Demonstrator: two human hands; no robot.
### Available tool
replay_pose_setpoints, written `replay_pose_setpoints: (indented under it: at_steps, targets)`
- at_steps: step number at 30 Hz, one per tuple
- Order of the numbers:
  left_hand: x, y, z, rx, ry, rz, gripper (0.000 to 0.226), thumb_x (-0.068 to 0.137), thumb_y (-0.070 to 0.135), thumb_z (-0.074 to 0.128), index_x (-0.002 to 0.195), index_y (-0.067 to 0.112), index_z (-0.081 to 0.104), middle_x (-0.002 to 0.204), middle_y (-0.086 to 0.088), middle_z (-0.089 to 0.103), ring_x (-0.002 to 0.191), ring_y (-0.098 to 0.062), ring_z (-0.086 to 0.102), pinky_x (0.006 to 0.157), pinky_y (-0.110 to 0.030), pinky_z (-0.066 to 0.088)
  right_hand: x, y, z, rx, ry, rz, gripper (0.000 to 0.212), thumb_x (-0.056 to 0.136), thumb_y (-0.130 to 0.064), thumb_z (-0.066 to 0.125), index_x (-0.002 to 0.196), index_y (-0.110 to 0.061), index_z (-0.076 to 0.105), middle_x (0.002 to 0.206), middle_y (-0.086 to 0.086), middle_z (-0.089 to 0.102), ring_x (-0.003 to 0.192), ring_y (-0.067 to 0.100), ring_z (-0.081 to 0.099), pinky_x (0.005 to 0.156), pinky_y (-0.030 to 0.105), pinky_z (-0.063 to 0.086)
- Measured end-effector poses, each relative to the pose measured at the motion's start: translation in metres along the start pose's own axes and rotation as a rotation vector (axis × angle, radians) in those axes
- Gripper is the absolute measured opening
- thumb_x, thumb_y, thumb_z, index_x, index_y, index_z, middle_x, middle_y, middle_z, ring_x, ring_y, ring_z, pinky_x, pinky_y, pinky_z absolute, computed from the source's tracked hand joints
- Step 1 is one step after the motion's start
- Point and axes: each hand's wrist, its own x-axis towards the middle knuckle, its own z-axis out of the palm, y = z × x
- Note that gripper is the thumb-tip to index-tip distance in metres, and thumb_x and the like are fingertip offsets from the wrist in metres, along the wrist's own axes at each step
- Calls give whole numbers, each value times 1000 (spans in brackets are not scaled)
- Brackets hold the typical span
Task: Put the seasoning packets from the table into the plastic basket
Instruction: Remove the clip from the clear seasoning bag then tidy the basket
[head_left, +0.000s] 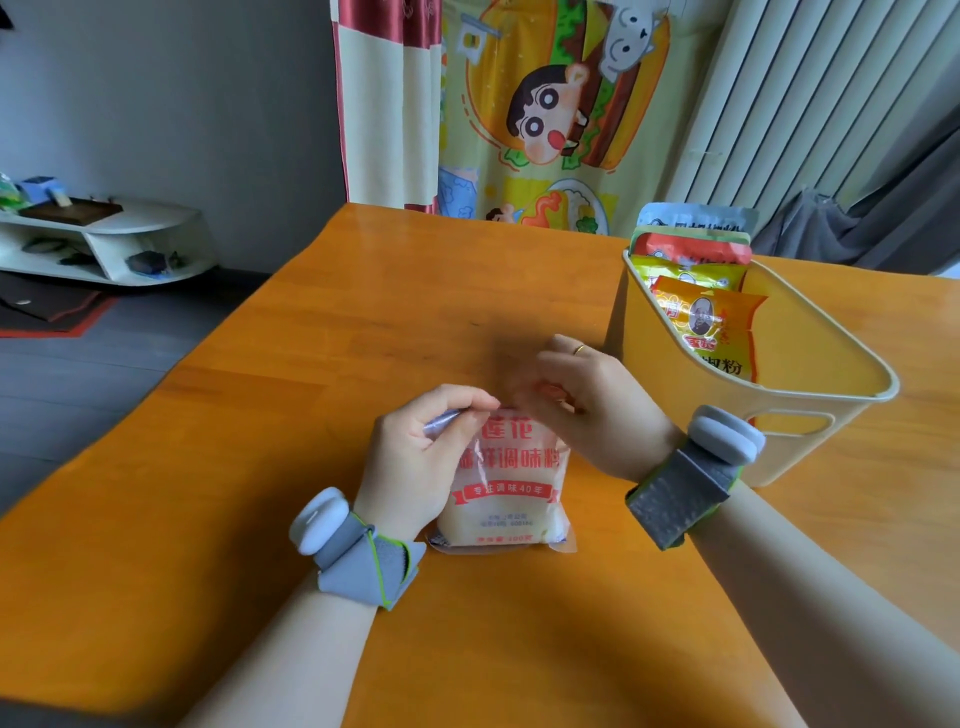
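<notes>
Two bare forearms enter from the lower edge, each wrapped at the wrist with a grey strap carrying a pale rounded device: the left wrist strap (358, 551) and the right wrist strap (691, 478). Between them, on the orange wooden table (260, 441), lies a clear seasoning packet (506, 499) of pale powder with red printing and a red banner, its lower seal toward the camera and its upper edge raised off the surface. Left hand (421, 457): fingers curled, thumb and fingertips pinching the packet's upper left corner. Right hand (587, 400): fingers bent over the packet's upper right edge, a gold ring (578, 349) on one finger; motion blur obscures the fingertips, so whether they actually grip the packet cannot be told. To the right of the hands, just beyond the right wrist, stands the yellow plastic basket (810, 415), with a slot handle in its near wall. Inside it, several packets stand upright against the far end: an orange packet (711, 322) bearing a portrait in front, a yellow packet (685, 275) behind it, then a red packet (696, 252), and a grey-blue packet (696, 218) rearmost. Background: a cartoon-printed curtain (545, 114) beyond the table's far edge, a white radiator (810, 93) to the right, and a low white shelf (109, 239) at the left wall.
</notes>
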Motion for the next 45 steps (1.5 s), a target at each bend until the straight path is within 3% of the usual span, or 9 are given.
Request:
replay_pose_setpoints:
  at_steps: [3, 7, 11, 16, 28, 32, 36, 42, 45]
  targets:
    - [-1, -2, 1, -25, -10, -49, 47, 89, -3, 50, 72, 39, 64, 68, 30, 68, 69, 7, 64, 60, -7, 48, 3, -16, -2, 379, 93, 164, 42, 72, 3, 36, 95, -23, 60, 105, 8, 60, 100, 17, 54, 92, 18, 41]
    - [-1, 0, 1, 24, -26, -31, 39, 91, 6, 50, 75, 40, 63, 70, 32, 67, 73, 9, 63, 63, -6, 47, 5, -25, 9, 241, 16, 81, 45, 88, 10, 38, 130, -5, 47, 111, 10, 54, 102, 19, 52, 85, 14, 40]
    - [-1, -1, 0, 68, 3, -30, 37, 89, 8, 53, 77, 42, 61, 69, 34, 66, 73, 10, 62, 61, -5, 45, 5, -25, 13, 213, 82, 106, 38, 88, -4, 53, 126, -9, 52, 109, 4, 64, 101, 14, 62, 91, 21, 48]
    - [0, -5, 0, 83, 24, -38, 32, 87, 9, 57, 84, 40, 59, 80, 23, 64, 74, 15, 60, 64, -4, 47, -1, -16, 9, 437, 59, 128, 44, 80, 7, 62, 111, -21, 51, 95, -10, 64, 96, 3, 63, 87, 16, 52]
    - [-1, -2, -3, 58, 12, -46, 21, 85, 13, 59, 84, 33, 64, 76, 20, 65, 72, 8, 62, 59, -6, 47, 1, -18, 9, 350, -16, 22, 49, 80, -11, 67, 127, -11, 50, 109, -9, 62, 107, 0, 59, 95, 15, 48]
    - [0, 0, -3, 39, 22, -53, 26, 83, 12, 63, 77, 37, 64, 61, 29, 67, 65, 11, 61, 55, -4, 44, 7, -18, -9, -68, -58, -154, 46, 75, -46, 63, 103, -10, 66, 96, 4, 70, 85, 13, 65, 77, 32, 56]
    - [1, -3, -4, 23, 8, -58, 29, 82, 9, 63, 75, 37, 65, 60, 30, 66, 64, 10, 62, 54, -4, 43, 21, -25, -21, -518, -224, -258, 59, 77, -67, 42, 85, -11, 59, 82, 5, 66, 74, 28, 61, 60, 40, 54]
    - [3, -8, -11, -41, -57, -70, 20, 83, 10, 63, 81, 28, 69, 71, 23, 71, 73, 1, 66, 62, -12, 50, 39, -38, -26, -643, -457, -298, 51, 85, -58, 40, 75, -9, 53, 64, 3, 52, 62, 26, 50, 58, 34, 44]
    - [2, -9, -14, -51, -95, -43, 17, 84, 15, 60, 89, 29, 69, 81, 21, 73, 85, -3, 68, 70, -14, 52, 38, -35, -32, -636, -494, -333, 48, 90, -50, 36, 82, -6, 54, 71, 6, 55, 64, 25, 49, 59, 31, 40]
